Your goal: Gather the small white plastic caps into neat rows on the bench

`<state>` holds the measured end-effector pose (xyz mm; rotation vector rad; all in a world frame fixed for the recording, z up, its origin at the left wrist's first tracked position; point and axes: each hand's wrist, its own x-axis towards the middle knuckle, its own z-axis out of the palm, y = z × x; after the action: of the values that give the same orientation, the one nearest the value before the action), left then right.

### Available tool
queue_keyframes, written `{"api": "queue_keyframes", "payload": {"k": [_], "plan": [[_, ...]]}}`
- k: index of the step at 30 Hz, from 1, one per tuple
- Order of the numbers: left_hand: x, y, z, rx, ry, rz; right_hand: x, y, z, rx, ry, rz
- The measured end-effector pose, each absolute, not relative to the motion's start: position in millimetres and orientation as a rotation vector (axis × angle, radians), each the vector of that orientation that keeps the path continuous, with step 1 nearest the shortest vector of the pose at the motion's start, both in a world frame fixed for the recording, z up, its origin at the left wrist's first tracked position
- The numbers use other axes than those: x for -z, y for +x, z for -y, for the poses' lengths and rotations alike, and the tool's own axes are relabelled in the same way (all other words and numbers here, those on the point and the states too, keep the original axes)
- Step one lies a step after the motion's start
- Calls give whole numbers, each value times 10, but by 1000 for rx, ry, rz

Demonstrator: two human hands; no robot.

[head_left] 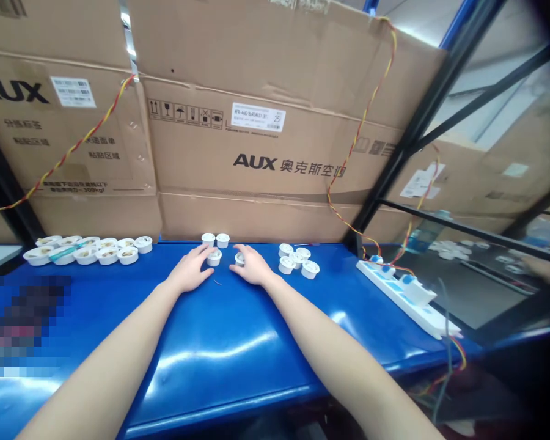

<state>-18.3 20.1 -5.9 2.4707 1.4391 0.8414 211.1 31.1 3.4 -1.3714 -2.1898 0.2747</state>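
My left hand (190, 269) lies on the blue table top (201, 342), its fingertips against the side of a small white plastic cup (214, 258). My right hand (252, 266) is close by, with finger and thumb on either side of a second white cup (239, 259), which it partly covers. Two more white cups (215, 240) stand just behind the hands. To the right sits a tight cluster of several white cups (297, 260). A row of several wider white cups with brownish contents (87, 250) lies to the left. A short thin wire scrap (217, 282) lies below my hands.
Large AUX cardboard boxes (256, 122) form a wall behind the table. A white power strip (406, 297) lies at the right, with a twisted red-yellow wire (362, 134) running up the boxes. Black shelf frame bars (421, 116) stand at the right. A pixelated blur covers the table's left.
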Motion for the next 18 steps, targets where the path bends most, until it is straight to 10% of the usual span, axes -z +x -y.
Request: {"api": "queue_keyframes", "payload": {"k": [18], "plan": [[-101, -169, -97, -935, 2315, -1538, -130, 2109, -205, -221, -1212, 2282]]}}
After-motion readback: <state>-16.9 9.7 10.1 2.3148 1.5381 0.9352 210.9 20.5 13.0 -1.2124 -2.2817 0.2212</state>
